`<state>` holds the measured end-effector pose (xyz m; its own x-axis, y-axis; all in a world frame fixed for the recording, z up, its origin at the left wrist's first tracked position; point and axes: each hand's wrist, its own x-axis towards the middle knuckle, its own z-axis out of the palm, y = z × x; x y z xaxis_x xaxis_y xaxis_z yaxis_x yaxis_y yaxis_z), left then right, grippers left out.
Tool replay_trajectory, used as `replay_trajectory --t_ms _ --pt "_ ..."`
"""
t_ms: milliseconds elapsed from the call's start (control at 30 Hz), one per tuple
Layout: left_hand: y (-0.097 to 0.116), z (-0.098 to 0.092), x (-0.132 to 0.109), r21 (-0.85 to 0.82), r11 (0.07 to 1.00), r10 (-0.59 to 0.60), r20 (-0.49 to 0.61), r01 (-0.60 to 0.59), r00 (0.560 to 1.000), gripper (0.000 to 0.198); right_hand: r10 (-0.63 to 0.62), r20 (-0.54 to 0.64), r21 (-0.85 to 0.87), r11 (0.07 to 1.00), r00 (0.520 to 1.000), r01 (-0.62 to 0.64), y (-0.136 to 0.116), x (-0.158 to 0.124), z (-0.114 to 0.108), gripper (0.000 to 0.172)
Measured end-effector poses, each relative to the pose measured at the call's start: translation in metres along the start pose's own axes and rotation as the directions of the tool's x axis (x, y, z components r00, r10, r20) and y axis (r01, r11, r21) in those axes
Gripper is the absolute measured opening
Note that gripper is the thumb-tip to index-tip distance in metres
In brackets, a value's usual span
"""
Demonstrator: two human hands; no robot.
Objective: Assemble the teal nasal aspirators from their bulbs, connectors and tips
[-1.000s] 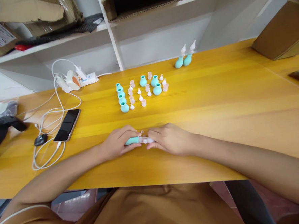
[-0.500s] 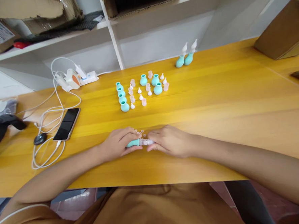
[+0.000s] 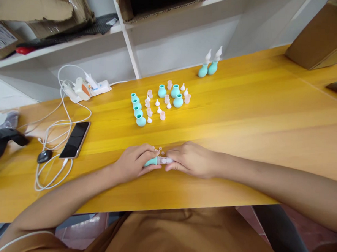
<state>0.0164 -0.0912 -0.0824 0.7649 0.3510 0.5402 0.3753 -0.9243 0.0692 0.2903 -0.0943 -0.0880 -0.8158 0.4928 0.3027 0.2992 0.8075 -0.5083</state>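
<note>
Near the table's front edge, a nasal aspirator lies lengthwise between my two hands. My left hand point(image 3: 136, 160) is closed around its teal bulb point(image 3: 150, 162). My right hand point(image 3: 190, 159) pinches the white nozzle end, mostly hidden by the fingers. A clear connector point(image 3: 163, 160) shows between the hands, joined to the bulb. Several tiny translucent rings point(image 3: 160, 148) lie just beyond my fingertips. Farther back stand loose teal bulbs point(image 3: 178, 100), pale pink cups point(image 3: 162, 115) and small white nozzle tips point(image 3: 159, 110).
Two assembled aspirators point(image 3: 212, 68) stand at the back of the table point(image 3: 243, 119). A phone point(image 3: 75, 140), white cables and a power strip point(image 3: 102, 87) lie on the left. A cardboard box point(image 3: 319, 40) sits at the back right, and white shelves rise behind.
Both hands keep their hold on the aspirator, with almost no movement. The whole view has shifted very slightly.
</note>
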Motion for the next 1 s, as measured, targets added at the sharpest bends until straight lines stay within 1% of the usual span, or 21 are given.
replay_trajectory --t_ms 333,467,567,633,700,733,800,900,967,1000 --pt "0.004 -0.003 0.003 0.082 0.996 0.047 0.009 -0.047 0.999 0.032 -0.008 0.012 -0.041 0.999 1.000 0.008 0.002 0.001 0.002 0.059" --pt "0.003 -0.001 0.002 0.041 0.997 0.071 -0.003 -0.071 0.997 0.028 -0.004 0.042 -0.021 1.000 0.999 0.004 0.000 0.002 0.000 0.058" --pt "0.000 0.000 0.000 -0.030 0.999 0.034 -0.026 -0.035 0.999 0.028 0.028 0.055 0.092 0.995 0.998 -0.033 -0.001 0.003 -0.005 0.054" --pt "-0.002 0.001 -0.001 -0.080 0.996 -0.043 -0.041 0.040 0.998 0.029 0.073 0.040 0.233 0.969 0.996 -0.081 0.000 0.005 -0.008 0.052" --pt "-0.003 0.002 -0.001 -0.109 0.987 -0.130 -0.079 0.121 0.988 0.033 0.140 -0.008 0.373 0.919 0.990 -0.127 0.003 0.006 -0.010 0.054" --pt "-0.004 0.002 0.000 -0.120 0.982 -0.159 -0.104 0.147 0.982 0.037 0.188 -0.040 0.435 0.887 0.981 -0.152 0.004 0.007 -0.010 0.056" --pt "-0.004 0.002 0.002 -0.149 0.977 -0.175 -0.133 0.155 0.976 0.042 0.293 -0.103 0.546 0.815 0.951 -0.192 0.006 0.008 -0.008 0.061" --pt "-0.005 0.003 0.003 -0.215 0.969 -0.143 -0.089 0.121 0.986 0.045 0.422 -0.150 0.663 0.713 0.894 -0.225 0.006 0.010 -0.004 0.062" --pt "-0.006 0.004 0.002 -0.253 0.961 -0.134 -0.069 0.113 0.989 0.050 0.453 -0.189 0.678 0.702 0.871 -0.218 0.002 0.011 -0.009 0.062" --pt "-0.007 0.004 0.001 -0.273 0.955 -0.141 -0.077 0.115 0.987 0.053 0.456 -0.228 0.661 0.721 0.860 -0.207 0.000 0.011 -0.015 0.063"
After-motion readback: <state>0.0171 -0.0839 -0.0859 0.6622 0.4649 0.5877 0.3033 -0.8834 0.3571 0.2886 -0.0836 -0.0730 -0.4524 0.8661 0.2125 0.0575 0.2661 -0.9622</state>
